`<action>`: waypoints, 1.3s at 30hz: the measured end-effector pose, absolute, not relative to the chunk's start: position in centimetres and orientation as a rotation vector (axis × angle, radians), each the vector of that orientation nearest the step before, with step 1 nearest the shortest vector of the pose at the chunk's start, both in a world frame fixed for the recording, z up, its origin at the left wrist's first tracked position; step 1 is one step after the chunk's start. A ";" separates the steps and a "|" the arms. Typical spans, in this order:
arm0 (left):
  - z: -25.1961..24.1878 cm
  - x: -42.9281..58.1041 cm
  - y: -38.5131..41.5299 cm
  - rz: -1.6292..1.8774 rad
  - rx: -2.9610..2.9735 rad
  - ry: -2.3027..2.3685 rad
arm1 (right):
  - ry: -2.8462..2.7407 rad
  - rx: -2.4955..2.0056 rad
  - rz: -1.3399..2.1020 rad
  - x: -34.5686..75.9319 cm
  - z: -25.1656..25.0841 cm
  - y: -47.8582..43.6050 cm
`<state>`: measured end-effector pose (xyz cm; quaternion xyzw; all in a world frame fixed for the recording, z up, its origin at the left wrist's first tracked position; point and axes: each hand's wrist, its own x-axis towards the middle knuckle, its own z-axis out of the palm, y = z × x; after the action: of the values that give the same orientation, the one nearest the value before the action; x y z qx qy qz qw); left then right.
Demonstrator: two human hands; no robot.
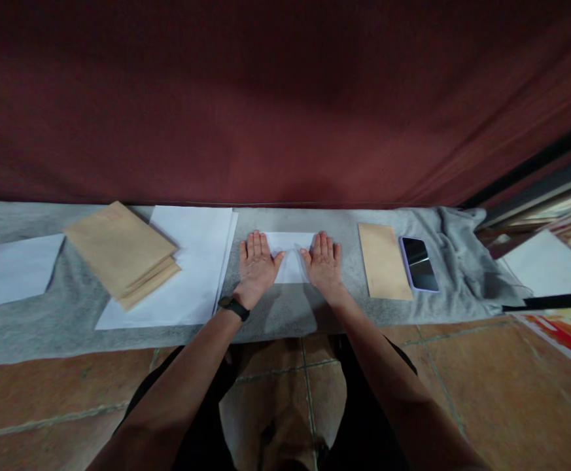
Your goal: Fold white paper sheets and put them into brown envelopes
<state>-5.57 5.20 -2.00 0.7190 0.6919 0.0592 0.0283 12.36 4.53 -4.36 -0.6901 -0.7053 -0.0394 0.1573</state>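
Note:
A folded white sheet of paper (291, 256) lies on the grey cloth (285, 307) in front of me. My left hand (256, 265) rests flat on its left end, fingers stretched out. My right hand (324, 263) lies flat on its right end, fingers also extended. A black watch (233, 307) sits on my left wrist. Both thumbs point inward onto the paper.
Left of my hands lies a stack of white sheets (187, 268) with a pile of brown envelopes (123, 254) on top. Another white sheet (10, 269) is at far left. A single brown envelope (384, 260) and a phone (418, 263) lie to the right. A dark red curtain (285, 98) hangs behind.

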 end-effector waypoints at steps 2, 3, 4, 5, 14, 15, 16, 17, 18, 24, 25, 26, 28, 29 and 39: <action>-1.8 -5.7 5.1 0.160 2.203 2.159 | -2.007 -1.979 -0.131 12.8 -4.5 4.4; -1.8 -5.8 5.0 0.156 2.196 2.169 | -2.005 -1.981 -0.136 13.0 -4.5 4.4; -1.7 -5.9 5.0 0.157 2.188 2.178 | -2.004 -1.987 -0.139 13.2 -4.5 4.3; -1.6 -6.0 5.0 0.162 2.178 2.187 | -2.000 -1.997 -0.140 13.3 -4.5 4.2; -1.2 -6.7 4.9 0.238 2.108 2.243 | -1.977 -2.058 -0.150 14.6 -4.2 3.4; -1.1 -6.7 4.9 0.269 2.108 2.258 | -1.967 -2.059 -0.147 14.8 -4.1 3.3; -0.9 -6.7 4.8 0.299 2.119 2.257 | -1.962 -2.057 -0.139 14.9 -3.8 3.3; -0.8 -6.5 4.7 0.324 2.146 2.232 | -1.965 -2.048 -0.125 14.9 -3.5 3.3; -0.7 -6.3 4.6 0.340 2.185 2.183 | -1.981 -2.027 -0.103 14.8 -3.2 3.2; -0.9 -3.5 3.8 0.310 2.365 1.787 | -2.165 -1.803 0.170 12.4 -1.5 3.2; -1.0 -3.1 3.8 0.291 2.376 1.750 | -2.183 -1.784 0.220 11.8 -1.5 3.2; -1.0 -2.9 3.8 0.268 2.384 1.726 | -2.197 -1.770 0.265 11.2 -1.5 3.3; -1.2 -2.7 3.9 0.219 2.394 1.705 | -2.218 -1.754 0.330 10.3 -1.6 3.5; -1.2 -2.7 4.1 0.198 2.398 1.702 | -2.225 -1.755 0.348 10.0 -1.6 3.7; -1.2 -3.2 5.6 0.186 2.418 1.707 | -2.220 -1.824 0.315 9.6 -2.0 5.2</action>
<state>-3.18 5.63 -1.25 0.8122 0.5733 0.0625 0.0877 9.61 5.16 -2.04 -0.6262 -0.7619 0.1080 0.1253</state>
